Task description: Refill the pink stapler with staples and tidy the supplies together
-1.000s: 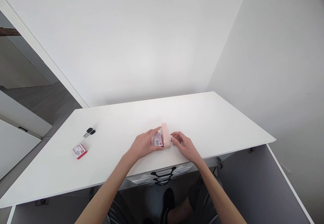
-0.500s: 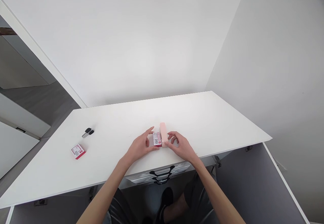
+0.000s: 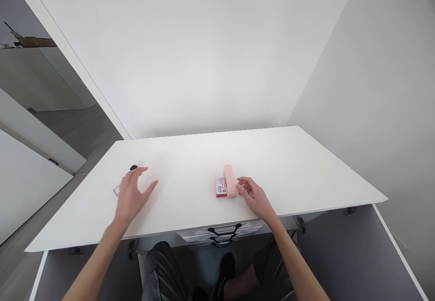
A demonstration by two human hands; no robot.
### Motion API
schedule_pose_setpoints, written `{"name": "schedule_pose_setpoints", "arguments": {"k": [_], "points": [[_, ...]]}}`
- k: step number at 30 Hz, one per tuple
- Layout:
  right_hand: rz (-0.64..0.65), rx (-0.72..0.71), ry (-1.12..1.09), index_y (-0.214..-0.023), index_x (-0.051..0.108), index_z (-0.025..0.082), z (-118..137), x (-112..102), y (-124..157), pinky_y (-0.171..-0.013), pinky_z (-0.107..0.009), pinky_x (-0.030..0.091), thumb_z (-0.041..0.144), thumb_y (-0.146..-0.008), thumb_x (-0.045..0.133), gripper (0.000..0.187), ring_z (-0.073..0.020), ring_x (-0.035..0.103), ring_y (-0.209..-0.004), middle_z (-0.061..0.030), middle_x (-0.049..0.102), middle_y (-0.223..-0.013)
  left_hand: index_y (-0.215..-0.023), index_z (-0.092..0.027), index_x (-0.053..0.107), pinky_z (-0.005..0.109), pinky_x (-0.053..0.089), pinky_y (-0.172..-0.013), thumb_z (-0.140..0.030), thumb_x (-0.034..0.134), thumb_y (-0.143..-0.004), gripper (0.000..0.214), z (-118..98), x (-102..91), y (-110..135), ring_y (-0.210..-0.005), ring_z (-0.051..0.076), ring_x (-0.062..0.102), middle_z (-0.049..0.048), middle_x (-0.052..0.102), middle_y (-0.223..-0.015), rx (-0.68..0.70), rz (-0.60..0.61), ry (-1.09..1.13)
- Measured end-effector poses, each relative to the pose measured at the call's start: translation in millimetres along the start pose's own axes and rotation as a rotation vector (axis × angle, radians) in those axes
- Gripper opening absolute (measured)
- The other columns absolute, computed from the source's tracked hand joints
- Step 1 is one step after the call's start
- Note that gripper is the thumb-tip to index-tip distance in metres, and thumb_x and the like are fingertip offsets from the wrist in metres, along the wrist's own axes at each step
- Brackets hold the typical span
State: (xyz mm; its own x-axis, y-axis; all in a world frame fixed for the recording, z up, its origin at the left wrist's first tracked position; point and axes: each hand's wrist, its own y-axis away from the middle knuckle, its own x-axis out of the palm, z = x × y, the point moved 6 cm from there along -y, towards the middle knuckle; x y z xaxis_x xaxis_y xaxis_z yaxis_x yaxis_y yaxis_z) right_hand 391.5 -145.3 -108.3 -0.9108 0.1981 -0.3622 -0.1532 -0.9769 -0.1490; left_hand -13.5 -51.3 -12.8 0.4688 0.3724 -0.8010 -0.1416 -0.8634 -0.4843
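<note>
A pink stapler (image 3: 230, 181) lies near the middle of the white desk (image 3: 288, 165), with a small red and white box (image 3: 220, 186) lying against its left side. My right hand (image 3: 254, 196) rests just right of the stapler, fingers loosely curled, fingertips close to it and holding nothing. My left hand (image 3: 132, 192) hovers open over the desk's left part, fingers spread. It covers most of a second red and white box (image 3: 117, 191) and a black key-like object (image 3: 133, 168).
A stack of drawers with black handles (image 3: 222, 235) sits under the desk's front edge. My legs and a dark shoe (image 3: 224, 269) show below. A wall runs along the desk's right side, and a doorway opens at the left.
My left hand has left the box beside the stapler and swung left over the second box. The right hand has stayed by the stapler. The view has shifted a little.
</note>
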Motion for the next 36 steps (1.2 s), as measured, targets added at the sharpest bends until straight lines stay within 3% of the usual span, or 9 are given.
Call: {"name": "schedule_pose_setpoints", "arguments": {"k": [5,8,10,14,16,21,25,31,36], "points": [[-0.003,0.02,-0.019,-0.124,0.063,0.025,-3,0,2,-0.082,-0.042,0.057,0.066,-0.1,0.052,0.048,-0.026,0.07,-0.094,-0.0095,0.074,-0.108,-0.149,-0.015,0.046,0.067,0.037,-0.115,-0.069,0.061,-0.081,0.089,91,-21.9,14,-0.145,0.049,0.041,0.0239,0.054,-0.151,-0.256,0.16,-0.165],[-0.003,0.026,-0.037,-0.123,0.062,0.025,-3,0,2,-0.085,-0.043,0.057,0.066,-0.1,0.052,0.048,-0.0257,0.071,-0.094,-0.0095,0.074,-0.109,-0.152,-0.014,0.045,0.064,0.042,-0.112,-0.068,0.06,-0.082,0.09,114,-22.1,26,-0.144,0.048,0.045,0.0228,0.055,-0.151,-0.321,0.235,-0.133],[-0.001,0.033,-0.054,-0.123,0.062,0.025,-3,0,3,-0.087,-0.043,0.056,0.065,-0.1,0.052,0.047,-0.0255,0.071,-0.093,-0.0095,0.074,-0.11,-0.152,-0.015,0.045,0.06,0.045,-0.111,-0.065,0.056,-0.087,0.083,112,-20.6,33,-0.139,0.044,0.051,0.0217,0.056,-0.151,-0.313,0.249,-0.084],[0.007,0.041,-0.08,-0.123,0.062,0.025,-3,1,2,-0.088,-0.043,0.056,0.065,-0.101,0.051,0.046,-0.0252,0.072,-0.092,-0.0089,0.075,-0.108,-0.15,-0.02,0.046,0.055,0.049,-0.108,-0.066,0.057,-0.09,0.076,65,-10.3,41,-0.128,0.037,0.061,0.0174,0.057,-0.151,-0.201,0.237,0.042],[0.011,0.041,-0.08,-0.122,0.062,0.025,-4,1,1,-0.088,-0.042,0.055,0.064,-0.102,0.051,0.046,-0.0252,0.072,-0.093,-0.0087,0.076,-0.106,-0.148,-0.024,0.047,0.05,0.052,-0.106,-0.066,0.06,-0.09,0.073,25,-0.8,40,-0.122,0.033,0.065,0.0137,0.056,-0.154,-0.119,0.222,0.138],[0.016,0.031,-0.084,-0.12,0.063,0.025,-4,1,0,-0.087,-0.04,0.055,0.065,-0.103,0.047,0.046,-0.0244,0.071,-0.093,-0.0079,0.076,-0.102,-0.15,-0.03,0.046,0.048,0.052,-0.109,-0.061,0.067,-0.091,0.07,-89,40.3,26,-0.132,0.031,0.061,0.0108,0.055,-0.156,0.112,0.391,0.316],[0.009,0.008,-0.097,-0.119,0.063,0.024,0,-1,-2,-0.086,-0.039,0.055,0.065,-0.103,0.046,0.048,-0.0231,0.071,-0.088,-0.0074,0.076,-0.1,-0.155,-0.033,0.041,0.05,0.044,-0.118,-0.056,0.073,-0.089,0.076,-149,72.7,12,-0.142,0.031,0.053,0.008,0.056,-0.154,0.207,0.489,0.398],[0.0,-0.006,-0.111,-0.116,0.064,0.023,1,-2,-4,-0.083,-0.037,0.055,0.064,-0.103,0.048,0.045,-0.0216,0.07,-0.084,-0.0063,0.076,-0.097,-0.155,-0.031,0.043,0.051,0.043,-0.118,-0.048,0.081,-0.083,0.084,-179,109.6,0,-0.142,0.033,0.052,0.0069,0.06,-0.15,0.254,0.625,0.378],[0.011,0.003,-0.11,-0.116,0.064,0.024,1,-1,-4,-0.083,-0.038,0.055,0.063,-0.102,0.048,0.044,-0.0215,0.069,-0.084,-0.0063,0.076,-0.098,-0.157,-0.031,0.041,0.053,0.042,-0.119,-0.052,0.081,-0.083,0.086,-182,113.9,0,-0.142,0.034,0.051,0.0081,0.057,-0.154,0.328,0.603,0.351]]}}
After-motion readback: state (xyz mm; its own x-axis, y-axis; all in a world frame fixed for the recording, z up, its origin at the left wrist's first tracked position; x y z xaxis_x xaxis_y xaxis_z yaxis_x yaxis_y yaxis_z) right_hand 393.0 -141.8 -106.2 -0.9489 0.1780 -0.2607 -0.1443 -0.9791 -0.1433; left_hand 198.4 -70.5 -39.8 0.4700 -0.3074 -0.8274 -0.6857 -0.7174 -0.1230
